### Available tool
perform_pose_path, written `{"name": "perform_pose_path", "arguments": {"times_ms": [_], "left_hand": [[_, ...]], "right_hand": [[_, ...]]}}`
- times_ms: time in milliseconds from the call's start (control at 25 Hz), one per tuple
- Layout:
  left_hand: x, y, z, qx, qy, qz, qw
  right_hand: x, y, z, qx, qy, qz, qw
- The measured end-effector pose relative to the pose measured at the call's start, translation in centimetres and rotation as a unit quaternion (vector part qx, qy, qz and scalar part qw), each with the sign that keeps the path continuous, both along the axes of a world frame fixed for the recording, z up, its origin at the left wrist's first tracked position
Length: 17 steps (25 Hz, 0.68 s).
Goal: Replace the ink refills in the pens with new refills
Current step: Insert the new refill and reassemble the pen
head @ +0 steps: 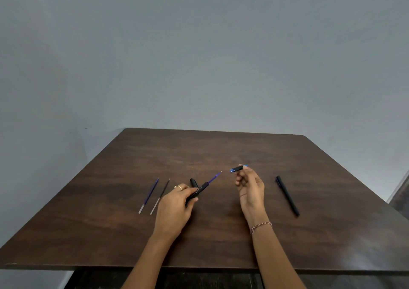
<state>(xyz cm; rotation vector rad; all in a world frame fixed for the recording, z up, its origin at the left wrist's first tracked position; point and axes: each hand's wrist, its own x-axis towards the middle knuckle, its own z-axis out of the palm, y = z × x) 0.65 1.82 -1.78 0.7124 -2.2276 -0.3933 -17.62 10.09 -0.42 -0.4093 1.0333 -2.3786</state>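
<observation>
My left hand (174, 209) grips a black pen barrel (200, 190) with a blue refill (214, 177) sticking out of its front end, pointing up and right. My right hand (250, 189) pinches the pen's short black and blue tip section (238, 168) just right of the refill's point, apart from it. A black pen cap (193, 182) lies on the table behind the barrel. Two loose refills lie to the left, one blue (149, 194) and one darker (160, 195). A second, capped black pen (287, 195) lies to the right.
Everything sits on a dark brown wooden table (199, 240) whose far edge meets a plain grey wall. The table's front edge is close to my body. A dark strip of another surface shows at the far right edge (401, 191).
</observation>
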Motion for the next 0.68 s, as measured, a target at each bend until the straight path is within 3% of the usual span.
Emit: {"name": "perform_pose_path", "arguments": {"times_ms": [680], "left_hand": [[-0.10, 0.35, 0.51, -0.001, -0.050, 0.001, 0.999]], "right_hand": [[0.78, -0.39, -0.48, 0.090, 0.156, 0.010, 0.984]]}}
